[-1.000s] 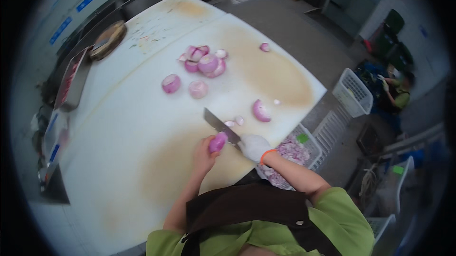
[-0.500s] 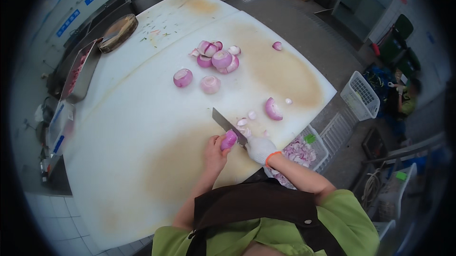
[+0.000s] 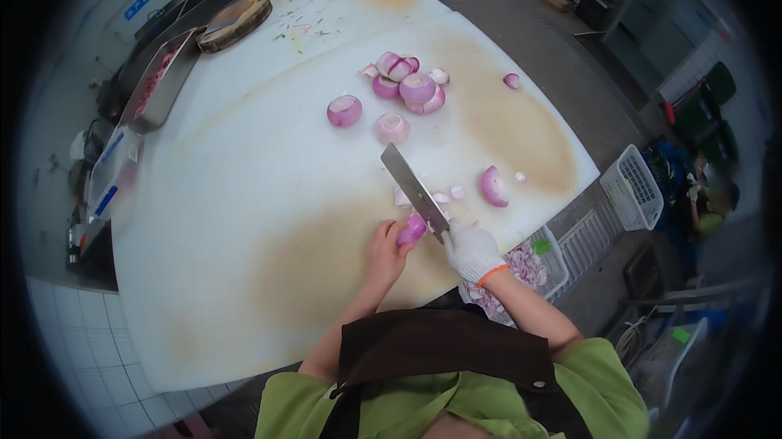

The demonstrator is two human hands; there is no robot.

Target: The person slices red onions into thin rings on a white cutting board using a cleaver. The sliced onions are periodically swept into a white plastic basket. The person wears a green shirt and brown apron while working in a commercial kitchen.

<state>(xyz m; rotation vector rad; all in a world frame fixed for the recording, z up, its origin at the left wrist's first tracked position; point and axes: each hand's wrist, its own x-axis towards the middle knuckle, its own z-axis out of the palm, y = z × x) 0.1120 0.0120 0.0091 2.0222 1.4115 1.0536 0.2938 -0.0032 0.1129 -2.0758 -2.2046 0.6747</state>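
My bare left hand (image 3: 387, 253) is closed on a purple onion piece (image 3: 412, 229) that rests on the white tabletop. My right hand (image 3: 474, 253), in a white knit glove with an orange cuff, grips a kitchen knife (image 3: 410, 180). Its wide blade points away and to the left, close beside the held piece. The glove hides the knife's handle. Small pale onion bits lie around the blade. Farther right sits a cut onion half (image 3: 494, 186). Beyond the blade are a peeled onion (image 3: 392, 129), a purple onion (image 3: 344, 111) and a pile of several more (image 3: 417, 88).
A white basket of onion pieces (image 3: 528, 265) stands below the table's right edge. A small onion (image 3: 511, 81) lies near that edge. At far left are a round wooden board (image 3: 236, 22) and a metal tray of meat (image 3: 160, 85). A person (image 3: 713, 207) works at the right.
The view has shifted, so the table appears farther right. The knife blade has lifted and turned, showing more of its flat face. My left hand still holds the onion piece.
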